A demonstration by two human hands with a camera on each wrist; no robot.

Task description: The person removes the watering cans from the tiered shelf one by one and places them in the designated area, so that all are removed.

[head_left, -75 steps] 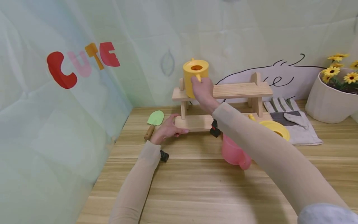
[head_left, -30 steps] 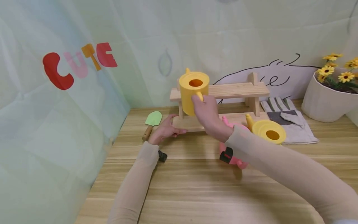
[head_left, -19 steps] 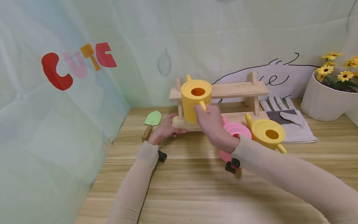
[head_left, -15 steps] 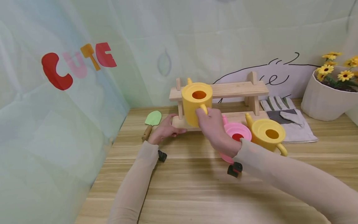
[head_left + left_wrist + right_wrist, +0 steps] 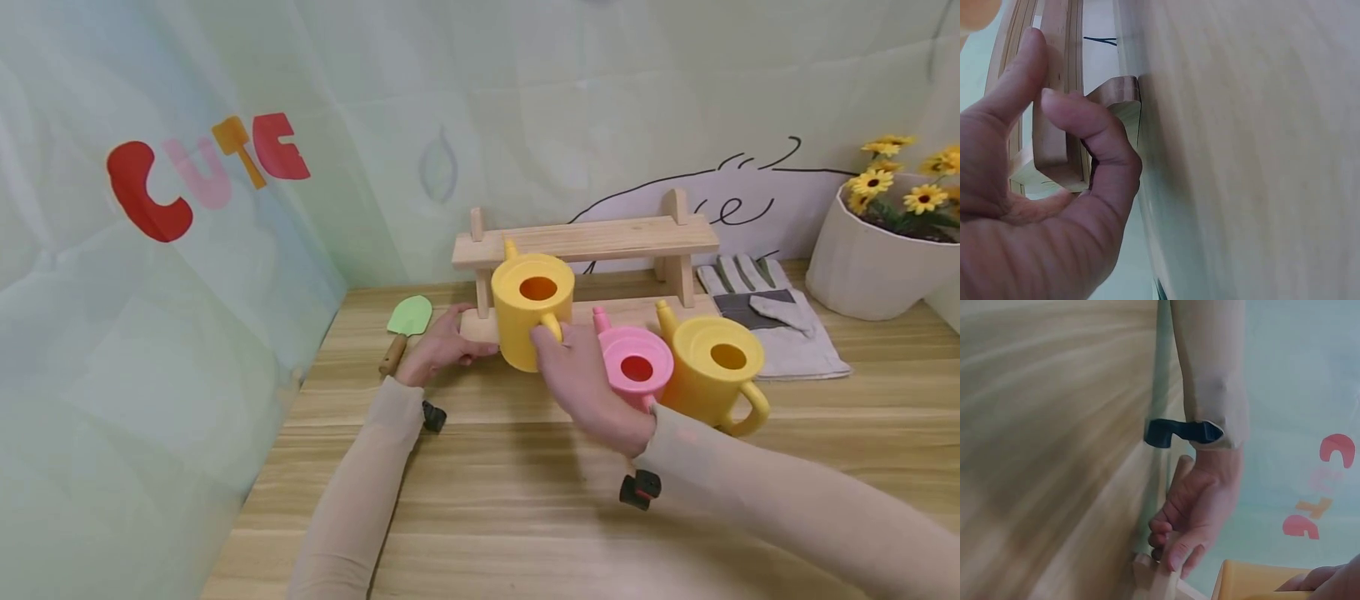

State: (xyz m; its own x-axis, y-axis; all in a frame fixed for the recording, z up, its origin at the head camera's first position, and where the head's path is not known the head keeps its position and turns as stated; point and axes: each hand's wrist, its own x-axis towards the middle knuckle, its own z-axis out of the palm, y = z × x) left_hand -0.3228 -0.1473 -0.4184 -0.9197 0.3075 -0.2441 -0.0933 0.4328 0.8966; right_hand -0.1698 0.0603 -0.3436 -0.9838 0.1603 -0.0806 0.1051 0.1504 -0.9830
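My right hand [image 5: 588, 387] grips the handle of a yellow watering can [image 5: 517, 321], which is upright in front of the left part of a two-tier wooden shelf [image 5: 615, 239]. The can overlaps the lower board in the head view. My left hand [image 5: 444, 342] holds the left end of that lower board [image 5: 1059, 112], thumb and fingers bent round it in the left wrist view. Just right of my right hand stand a pink watering can [image 5: 637, 342] and a second yellow watering can [image 5: 708, 392]. The pink can is partly hidden behind my right hand.
A green trowel [image 5: 409, 317] with a wooden handle lies left of the shelf. Right of the shelf lies a grey work glove [image 5: 795, 354]. A white pot [image 5: 862, 267] of yellow flowers stands at the back right. Fabric walls [image 5: 390, 108] close off the back and left.
My right hand has brought the yellow watering can down from the upper shelf and toward me. The pink and second yellow cans now show more. My left hand has kept its hold.
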